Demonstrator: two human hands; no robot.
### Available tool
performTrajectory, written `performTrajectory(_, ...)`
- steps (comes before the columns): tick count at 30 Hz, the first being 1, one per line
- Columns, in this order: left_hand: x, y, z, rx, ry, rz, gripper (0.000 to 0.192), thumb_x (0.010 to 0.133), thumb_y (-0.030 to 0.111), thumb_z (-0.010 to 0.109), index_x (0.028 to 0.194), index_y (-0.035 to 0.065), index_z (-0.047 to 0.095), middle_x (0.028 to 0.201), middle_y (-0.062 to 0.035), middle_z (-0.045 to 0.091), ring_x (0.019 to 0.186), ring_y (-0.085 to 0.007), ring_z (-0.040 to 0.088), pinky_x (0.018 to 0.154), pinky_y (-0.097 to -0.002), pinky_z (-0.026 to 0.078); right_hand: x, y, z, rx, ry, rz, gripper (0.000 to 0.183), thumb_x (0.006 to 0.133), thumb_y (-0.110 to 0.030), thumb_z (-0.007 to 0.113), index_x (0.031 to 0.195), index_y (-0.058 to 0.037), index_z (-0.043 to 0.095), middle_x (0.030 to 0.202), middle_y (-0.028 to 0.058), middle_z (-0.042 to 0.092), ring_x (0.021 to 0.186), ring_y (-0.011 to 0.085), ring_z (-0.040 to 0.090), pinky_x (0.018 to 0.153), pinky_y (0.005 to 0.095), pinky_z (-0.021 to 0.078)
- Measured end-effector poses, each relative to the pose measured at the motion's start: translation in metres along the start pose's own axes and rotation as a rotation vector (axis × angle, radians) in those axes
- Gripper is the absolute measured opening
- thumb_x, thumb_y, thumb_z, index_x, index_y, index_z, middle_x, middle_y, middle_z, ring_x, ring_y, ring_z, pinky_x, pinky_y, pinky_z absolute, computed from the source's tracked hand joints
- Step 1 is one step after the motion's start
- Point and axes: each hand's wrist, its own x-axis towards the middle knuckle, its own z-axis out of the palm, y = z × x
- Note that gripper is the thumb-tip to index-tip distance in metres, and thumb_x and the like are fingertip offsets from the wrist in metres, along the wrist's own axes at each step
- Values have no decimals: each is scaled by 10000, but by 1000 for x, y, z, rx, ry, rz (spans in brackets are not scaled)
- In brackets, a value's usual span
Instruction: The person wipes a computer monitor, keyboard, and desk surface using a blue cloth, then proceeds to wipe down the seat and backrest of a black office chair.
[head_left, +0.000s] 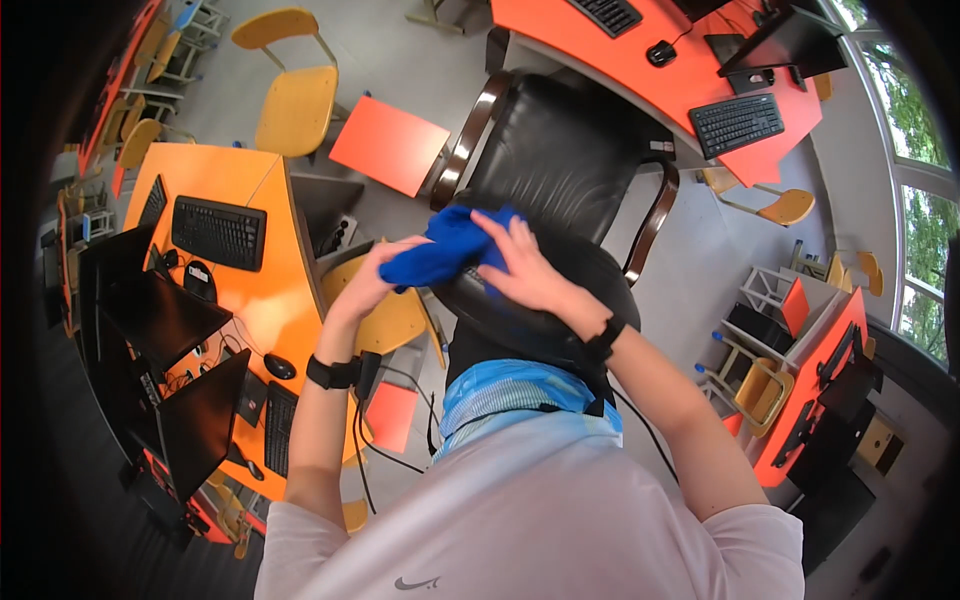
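A crumpled blue cloth (442, 247) is bunched between my two hands, above a black leather office armchair (562, 161). My left hand (375, 277) is closed on the cloth's left end, which hangs past the fingers. Over its right part lies my right hand (525, 266), thumb and fingers spread and touching the fabric. Whether that hand grips it I cannot tell. The chair's glossy dark armrests (651, 225) curve up on either side. Each wrist wears a black strap, and a small black device (367, 375) with cables hangs at the left one.
On my left an orange desk (285, 300) holds keyboards (219, 232), monitors (202, 420) and a mouse (280, 366). A red desk (570, 52) with a keyboard (736, 124) stands beyond the chair. A wooden chair (390, 322) and a red-topped stool (390, 142) flank it. Loose cables (367, 450) hang near my waist.
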Motion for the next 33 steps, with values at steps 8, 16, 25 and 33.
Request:
performTrajectory(8, 31, -9, -1, 39, -252, 260, 737, 754, 9, 657, 1462, 121, 484, 1537, -138, 428, 1438, -258, 379, 1194, -394, 297, -38, 88, -25, 98, -137, 63, 406, 920, -95, 526, 1312, -44, 618, 1312, 183, 591, 1304, 351, 517, 1135, 394, 379)
performTrajectory(16, 53, -55, 10, 332, -63, 53, 562, 969, 196, 476, 1523, 132, 411, 1592, -171, 359, 1513, -355, 252, 1235, -435, 212, -55, 51, -38, 238, -48, -41, 260, 940, -91, 555, 1165, -41, 675, 1082, 144, 637, 1003, 307, 614, 916, 364, 493)
performTrajectory(25, 35, -51, 38, -158, 374, 70, 450, 1024, 169, 318, 1437, 51, 456, 1435, -138, 534, 1359, -240, 469, 1141, -374, 348, 28, 0, 16, -119, -99, -524, 433, 792, -264, 693, 1215, -172, 701, 1494, 167, 428, 1420, 394, 352, 1193, 610, 217)
performTrajectory(33, 56, -97, 89, 196, 665, 208, 384, 1083, 226, 387, 1383, 23, 512, 1388, -163, 568, 1342, -272, 491, 1132, -335, 345, -36, 58, -8, -11, -93, -591, 493, 799, -246, 706, 1282, -165, 641, 1410, 181, 499, 1298, 376, 494, 1109, 454, 419)
